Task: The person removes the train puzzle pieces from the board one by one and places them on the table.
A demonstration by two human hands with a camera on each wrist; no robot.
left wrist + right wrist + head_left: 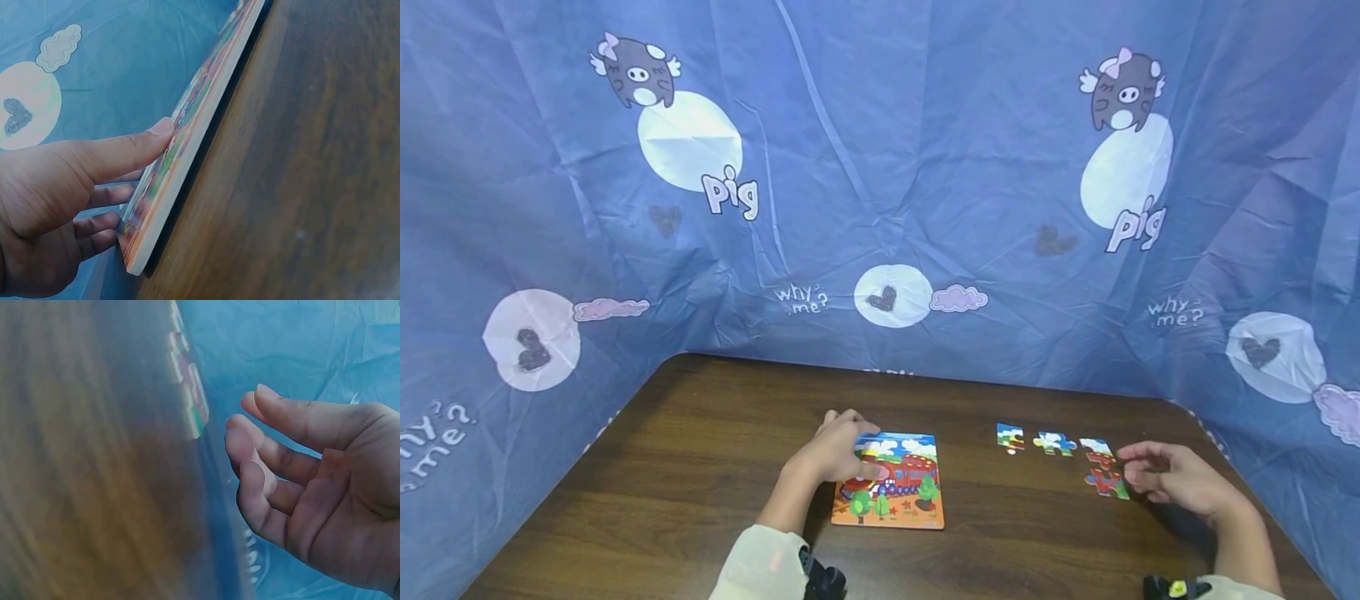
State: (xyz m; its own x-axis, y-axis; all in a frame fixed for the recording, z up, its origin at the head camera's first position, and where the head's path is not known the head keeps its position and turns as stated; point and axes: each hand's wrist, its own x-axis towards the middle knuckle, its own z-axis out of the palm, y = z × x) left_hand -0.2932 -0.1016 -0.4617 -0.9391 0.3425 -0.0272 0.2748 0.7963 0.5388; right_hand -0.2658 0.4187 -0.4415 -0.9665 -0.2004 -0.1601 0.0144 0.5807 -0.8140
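Observation:
A square jigsaw puzzle board [898, 504] with a red train picture lies flat on the table. My left hand [835, 448] holds it at its left side, thumb on the picture and the other fingers at the edge. In the left wrist view the thumb presses on the face of the board [181, 169]. My right hand [1183, 482], fingers loosely bent and holding nothing, hovers beside a red and green puzzle piece [1107, 482] at the right. The right wrist view shows a gap between the right hand [312, 487] and the loose pieces [190, 384].
Farther back on the wooden table [715, 467] lie a blue-topped piece [1011, 437], a cloud piece [1055, 443] and another piece [1096, 450] right by the red and green one. A blue printed cloth [820, 208] hangs around the table's back and sides.

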